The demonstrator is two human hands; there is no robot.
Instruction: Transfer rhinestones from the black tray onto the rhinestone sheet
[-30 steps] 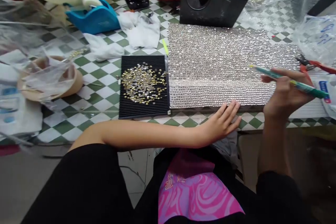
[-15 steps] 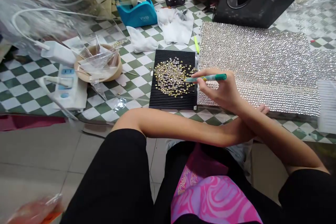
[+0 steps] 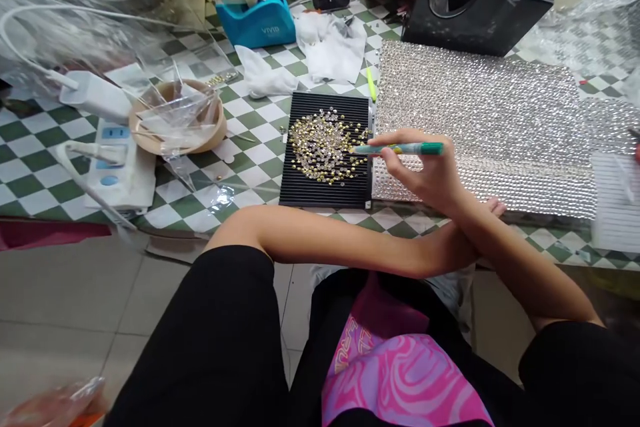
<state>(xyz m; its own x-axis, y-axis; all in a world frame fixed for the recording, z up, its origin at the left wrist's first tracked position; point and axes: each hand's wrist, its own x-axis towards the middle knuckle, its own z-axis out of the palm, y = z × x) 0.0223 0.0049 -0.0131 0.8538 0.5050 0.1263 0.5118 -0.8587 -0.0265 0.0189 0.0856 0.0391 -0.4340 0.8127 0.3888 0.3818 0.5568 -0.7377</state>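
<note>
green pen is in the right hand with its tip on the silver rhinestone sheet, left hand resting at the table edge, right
Not quite. The head view shows the green pen in the right hand, but its tip is over the gold studs on the black ridged tray, not on the silver rhinestone sheet. The left hand does rest at the table edge.

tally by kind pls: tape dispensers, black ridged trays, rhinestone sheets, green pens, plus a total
tape dispensers: 2 (blue tape dispenser, black tape dispenser)
black ridged tray: 1
rhinestone sheet: 1
green pen, in the right hand: 1
total: 5
</note>
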